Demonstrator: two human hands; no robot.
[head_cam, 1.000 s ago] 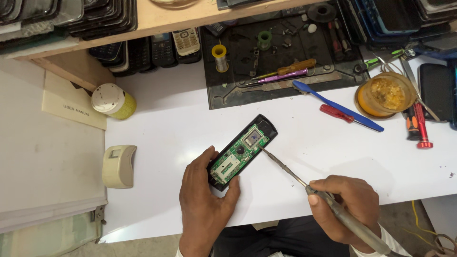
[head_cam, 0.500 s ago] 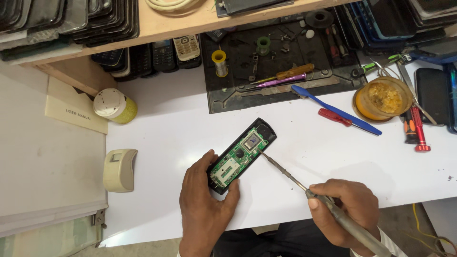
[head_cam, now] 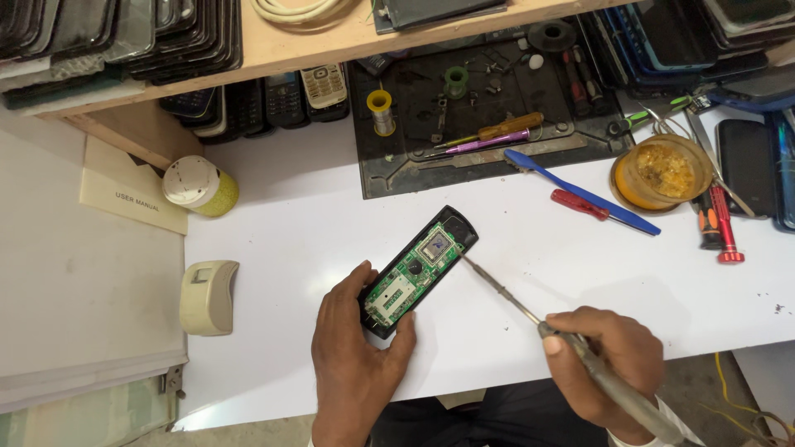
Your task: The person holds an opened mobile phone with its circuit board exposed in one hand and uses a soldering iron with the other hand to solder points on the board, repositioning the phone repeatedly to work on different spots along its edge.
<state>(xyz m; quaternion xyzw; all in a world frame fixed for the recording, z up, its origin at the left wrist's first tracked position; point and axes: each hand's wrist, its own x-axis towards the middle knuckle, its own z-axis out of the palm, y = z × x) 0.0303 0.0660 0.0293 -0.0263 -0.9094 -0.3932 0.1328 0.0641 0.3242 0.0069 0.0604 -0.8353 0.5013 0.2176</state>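
Head view looks down on your white table [head_cam: 290,232]. Your left hand [head_cam: 356,356], low and left of centre in the frame, grips the lower end of an opened phone [head_cam: 418,269] between thumb and fingers; the phone lies tilted, its green circuit board facing up, its upper end toward the upper right. Your right hand [head_cam: 604,364], at the lower right, is closed around the handle of a soldering iron [head_cam: 571,348], whose thin metal tip reaches up and left to the right edge of the phone, just beside the board; whether it touches, you cannot tell from here. Above the phone, a black work mat [head_cam: 489,157] carries a yellow solder spool [head_cam: 380,109]. Right of it lie a blue toothbrush [head_cam: 580,192], a red-handled screwdriver [head_cam: 580,204] and a round tin of flux [head_cam: 662,172]. At the left sit a white-capped jar [head_cam: 199,186] and a beige plastic casing [head_cam: 208,295].
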